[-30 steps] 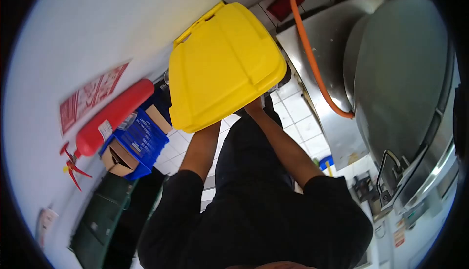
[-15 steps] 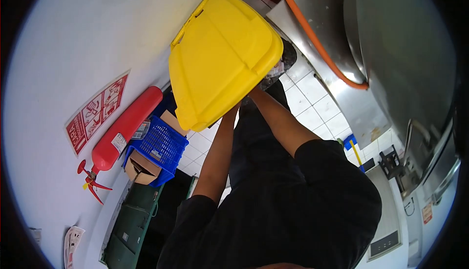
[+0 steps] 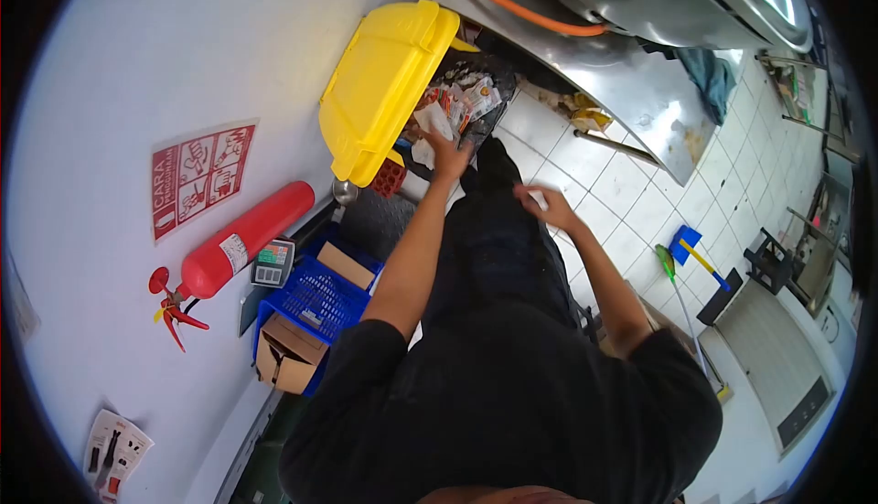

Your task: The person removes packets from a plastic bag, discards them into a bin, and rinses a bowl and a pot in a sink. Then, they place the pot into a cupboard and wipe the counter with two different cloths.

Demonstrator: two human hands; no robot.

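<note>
The yellow lid (image 3: 380, 92) of a bin stands raised toward the wall. Rubbish (image 3: 462, 101), mostly crumpled wrappers and paper, shows beneath it in a black plastic bag (image 3: 501, 74). My left hand (image 3: 447, 155) reaches to the near edge of this opening, its thumb apart from the fingers. A white piece of paper (image 3: 433, 120) lies right at those fingertips. My right hand (image 3: 551, 209) hangs over the floor beside my dark trousers, fingers curled in. A small white patch shows between them, and I cannot tell what it is.
A red fire extinguisher (image 3: 247, 241) hangs on the left wall, with a blue basket (image 3: 315, 298) of cardboard beside it. At the right stands a steel table (image 3: 631, 83) with an orange hose (image 3: 521, 1). A blue dustpan (image 3: 686, 243) rests on the tiled floor.
Both hands were together under the lid's front edge; they are now apart, the right one drawn away rightward. The lid has tilted toward the wall, exposing the rubbish. The view has shifted.
</note>
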